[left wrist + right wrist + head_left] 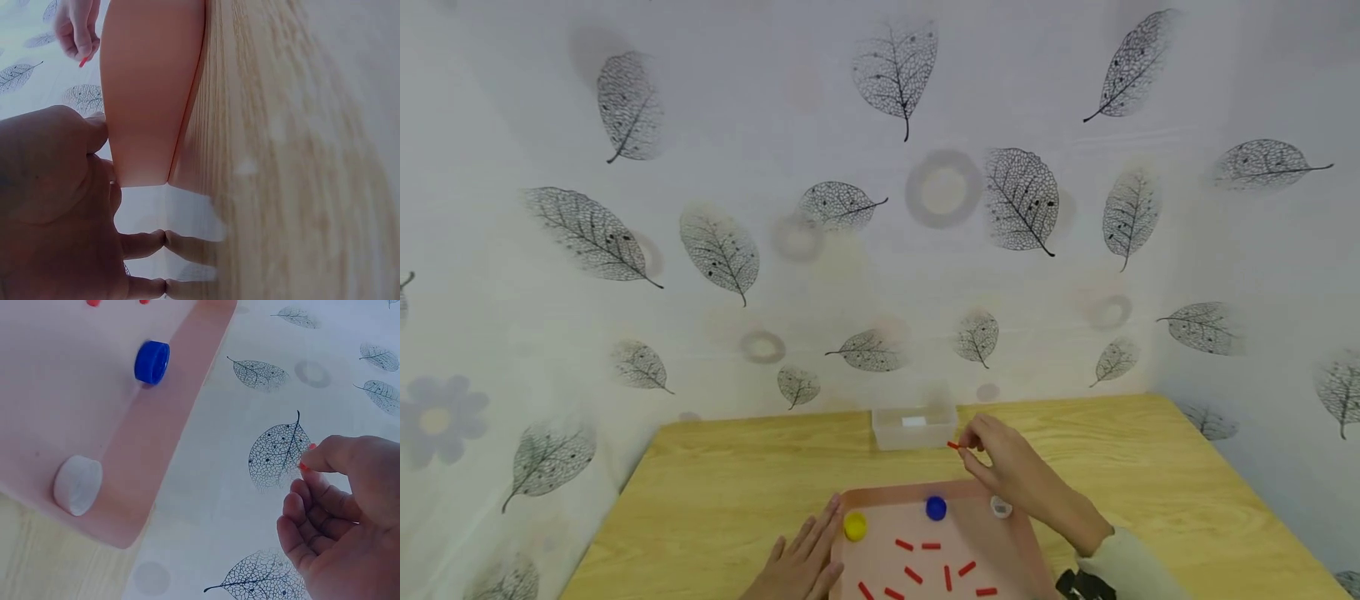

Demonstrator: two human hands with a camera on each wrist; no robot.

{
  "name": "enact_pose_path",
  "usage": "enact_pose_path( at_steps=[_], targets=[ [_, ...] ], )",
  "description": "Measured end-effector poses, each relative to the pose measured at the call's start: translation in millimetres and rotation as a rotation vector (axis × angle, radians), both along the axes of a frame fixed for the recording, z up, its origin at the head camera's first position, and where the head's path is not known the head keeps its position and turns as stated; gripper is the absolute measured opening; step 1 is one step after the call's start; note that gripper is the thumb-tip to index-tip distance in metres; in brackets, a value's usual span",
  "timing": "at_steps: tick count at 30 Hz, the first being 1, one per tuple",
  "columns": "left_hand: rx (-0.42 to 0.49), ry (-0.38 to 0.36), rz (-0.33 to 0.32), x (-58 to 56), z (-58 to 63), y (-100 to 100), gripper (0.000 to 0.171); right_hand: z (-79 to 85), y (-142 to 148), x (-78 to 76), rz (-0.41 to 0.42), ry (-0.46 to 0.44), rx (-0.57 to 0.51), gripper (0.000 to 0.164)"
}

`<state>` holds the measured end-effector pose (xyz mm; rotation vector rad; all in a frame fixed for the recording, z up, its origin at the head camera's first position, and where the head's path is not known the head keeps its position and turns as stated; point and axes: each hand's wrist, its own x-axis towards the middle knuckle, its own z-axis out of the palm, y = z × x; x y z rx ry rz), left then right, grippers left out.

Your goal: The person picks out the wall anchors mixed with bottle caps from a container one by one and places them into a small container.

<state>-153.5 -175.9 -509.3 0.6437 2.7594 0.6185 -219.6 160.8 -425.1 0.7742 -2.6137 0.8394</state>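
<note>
Between thumb and index finger, my right hand (1011, 462) pinches a short red stick (953, 445) above the far right corner of a pink tray (895, 495). In the right wrist view only the ends of that stick (303, 466) show. My left hand (801, 558) lies along the tray's left edge, fingers extended; in the left wrist view fingertips touch the wooden table (262, 187). Inside the tray are several loose red sticks (931, 547), a yellow cap (854, 526) at the far left, a blue cap (936, 508) at the far side and a white cap (1001, 507) at the far right.
A translucent plastic box (895, 433) with a white label stands behind the tray at the table's back edge, just left of the right hand. Pale cloth or wallpaper (820, 292) with leaf prints rises behind the table and at both sides.
</note>
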Motion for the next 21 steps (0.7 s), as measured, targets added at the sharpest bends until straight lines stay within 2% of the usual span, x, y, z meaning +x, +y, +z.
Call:
enact_pose_path(
  at_steps=[11,17,21],
  targets=[
    [-0.003,0.026,-0.018,1.0,-0.4,0,0.061,5.7,-16,-30.6,0.009,0.028,-0.012,0.010],
    [-0.004,0.046,-0.021,0.6,-0.7,-1,0.061,3.2,-25,-50.5,0.018,0.112,0.009,0.011],
    [-0.003,0.051,-0.016,-0.8,-2.8,-1,0.061,1.2,-30,-61.6,0.036,0.138,0.010,0.010]
  ],
)
